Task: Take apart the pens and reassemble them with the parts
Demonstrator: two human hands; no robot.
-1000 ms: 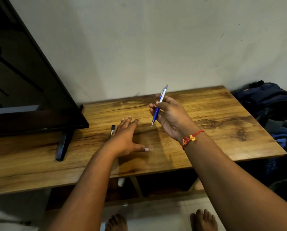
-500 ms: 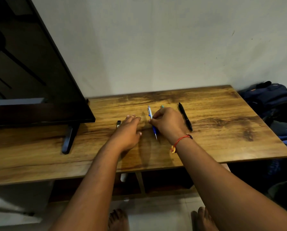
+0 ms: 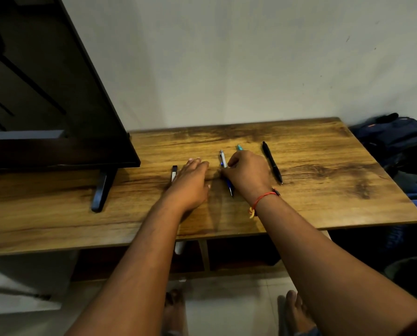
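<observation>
A blue and white pen lies on the wooden table, and my right hand rests over it with fingers pinched on its barrel. Just behind that hand a teal pen pokes out, mostly hidden. A black pen lies free to the right of my right hand. My left hand lies flat on the table, fingers together, beside a small dark pen at its left edge; its palm side is hidden.
A large black TV on a stand foot fills the left of the table. A pale wall runs behind. Dark bags pile up at the right of the table. My bare feet stand on the tiled floor below.
My right hand has brought the blue and white pen down from the air onto the table. The black and teal pens have come into sight. My left hand stayed flat.
</observation>
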